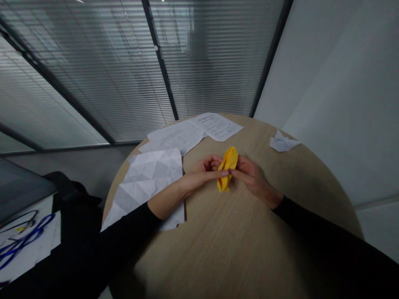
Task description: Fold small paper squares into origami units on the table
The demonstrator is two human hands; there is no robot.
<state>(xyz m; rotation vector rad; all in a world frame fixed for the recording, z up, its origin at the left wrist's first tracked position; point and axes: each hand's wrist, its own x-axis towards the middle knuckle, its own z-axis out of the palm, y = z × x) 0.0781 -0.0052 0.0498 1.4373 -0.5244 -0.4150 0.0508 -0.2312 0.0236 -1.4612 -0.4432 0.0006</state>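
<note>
Between my two hands is a piece of folded yellow paper [230,159], held just above the table and tilted, with an opening running along its length. My left hand [208,170] pinches it from the left, thumb laid across its front. From the other side my right hand [249,173] grips it, with the thumb and fingertips meeting near the left thumb at its middle. The fingers behind the paper are partly hidden. Beneath my left forearm lies a large white sheet [156,170] covered in crease lines.
Printed sheets [215,126] overlap at the round table's [224,241] far edge. A small folded white paper boat [283,142] rests at the far right. At lower left, blue cords [28,238] lie on papers beside a black bag [71,191]. Window blinds [212,74] stand behind.
</note>
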